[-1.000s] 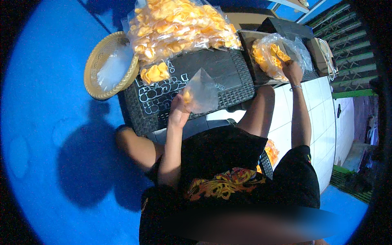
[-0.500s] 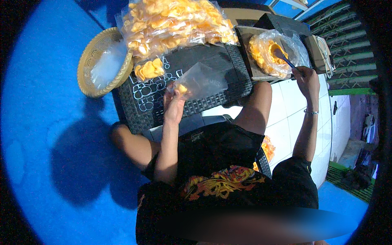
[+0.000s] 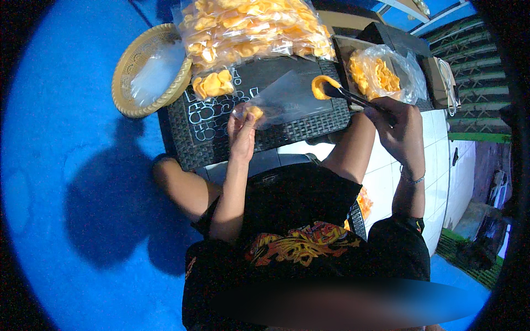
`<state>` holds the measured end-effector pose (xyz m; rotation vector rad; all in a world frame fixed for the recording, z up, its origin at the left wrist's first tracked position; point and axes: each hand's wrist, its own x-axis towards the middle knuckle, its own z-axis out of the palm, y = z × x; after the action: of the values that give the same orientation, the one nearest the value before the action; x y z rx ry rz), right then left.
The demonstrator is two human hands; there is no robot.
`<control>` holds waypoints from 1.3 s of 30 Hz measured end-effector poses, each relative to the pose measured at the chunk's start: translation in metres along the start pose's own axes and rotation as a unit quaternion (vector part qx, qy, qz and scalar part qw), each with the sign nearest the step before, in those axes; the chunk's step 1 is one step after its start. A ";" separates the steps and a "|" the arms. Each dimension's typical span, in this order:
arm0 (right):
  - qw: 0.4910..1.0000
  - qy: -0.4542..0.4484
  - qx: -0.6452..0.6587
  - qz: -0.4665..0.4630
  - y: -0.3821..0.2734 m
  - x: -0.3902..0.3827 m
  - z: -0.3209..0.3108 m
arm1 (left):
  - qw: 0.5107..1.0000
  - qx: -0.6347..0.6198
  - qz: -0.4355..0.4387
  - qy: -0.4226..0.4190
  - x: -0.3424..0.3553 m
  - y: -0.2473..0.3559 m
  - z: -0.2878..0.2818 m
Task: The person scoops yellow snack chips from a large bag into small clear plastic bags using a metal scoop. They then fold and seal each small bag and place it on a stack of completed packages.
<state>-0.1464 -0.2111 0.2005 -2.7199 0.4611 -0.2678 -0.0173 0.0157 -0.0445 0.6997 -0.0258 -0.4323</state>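
My left hand holds a small clear plastic bag by its lower end, over a dark woven tray. A few orange crackers lie in the bag's bottom near my fingers. My right hand grips dark tongs. Their tips pinch one curved orange cracker at the mouth of the small bag. To the right stands an open plastic bag of orange crackers.
A large clear bag of packed orange crackers lies at the far side of the tray. A round yellow woven basket with clear plastic bags sits at the left on the blue floor. White tiles run along the right.
My right hand left the open cracker bag at the right and came left with the tongs, carrying one cracker to the small bag's mouth. My left hand kept its hold on the bag.
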 end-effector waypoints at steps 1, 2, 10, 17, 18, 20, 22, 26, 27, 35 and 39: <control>1.000 -0.005 -0.015 -0.006 -0.003 0.001 0.001 | 1.000 0.001 0.007 0.001 0.000 0.000 0.000; 1.000 0.007 -0.015 -0.010 -0.006 0.001 0.005 | 1.000 0.014 0.006 0.006 0.000 0.000 0.000; 0.993 -0.034 -0.099 -0.059 -0.018 0.006 0.019 | 0.999 0.040 0.005 -0.007 0.000 -0.002 -0.004; 0.990 -0.091 0.093 -0.044 -0.022 0.010 0.007 | 0.999 -0.031 -0.034 0.028 -0.003 0.001 -0.002; 0.986 -0.078 0.141 -0.046 -0.023 0.010 0.012 | 0.998 -0.039 -0.037 0.023 -0.002 0.001 -0.002; 0.968 -0.057 0.235 -0.069 -0.025 0.008 0.029 | 0.998 -0.038 -0.046 0.012 -0.001 -0.003 -0.002; 0.959 -0.159 0.230 -0.051 -0.022 0.007 0.040 | 0.998 -0.021 -0.053 0.000 -0.002 -0.009 -0.003; 0.974 -0.185 0.087 -0.100 -0.012 0.023 0.065 | 0.994 -0.060 -0.085 -0.013 -0.004 -0.015 -0.001; 0.974 -0.146 0.137 -0.102 -0.012 0.025 0.068 | 0.993 -0.045 -0.093 -0.059 -0.005 -0.012 0.000; 0.962 -0.128 0.191 -0.149 -0.003 0.038 0.072 | 0.961 0.154 -0.080 -0.217 -0.017 0.010 0.029; 0.979 -0.089 0.136 -0.121 -0.002 0.037 0.081 | 0.946 0.223 -0.097 -0.215 -0.016 0.007 0.029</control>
<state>-0.0920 -0.1958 0.1313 -2.4987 0.0375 -0.1357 -0.0337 0.0086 -0.0166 1.0469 -0.4829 -0.7770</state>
